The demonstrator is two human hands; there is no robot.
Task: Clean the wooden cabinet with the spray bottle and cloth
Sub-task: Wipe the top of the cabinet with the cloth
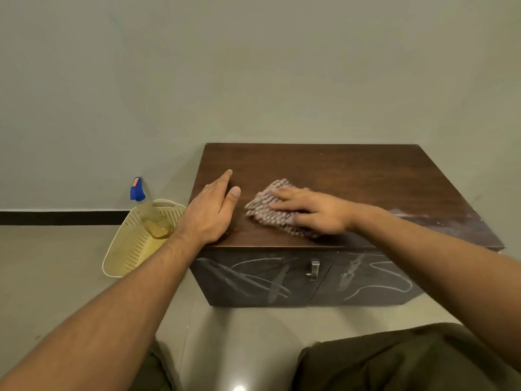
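Note:
A low dark wooden cabinet (352, 170) stands against the wall, its two front doors streaked with white smears. My right hand (313, 211) lies flat on a folded pinkish textured cloth (267, 206), pressing it onto the cabinet top near the front left. My left hand (211, 210) rests flat on the top's left edge, fingers straight, holding nothing. The spray bottle (146, 210), clear with a blue trigger head, stands in a cream basket left of the cabinet.
The cream perforated basket (127, 249) sits on the tiled floor beside the cabinet's left side. A metal handle (313, 270) hangs on the front door. White dusty marks (406, 213) show on the top's right part. My knees are at the bottom.

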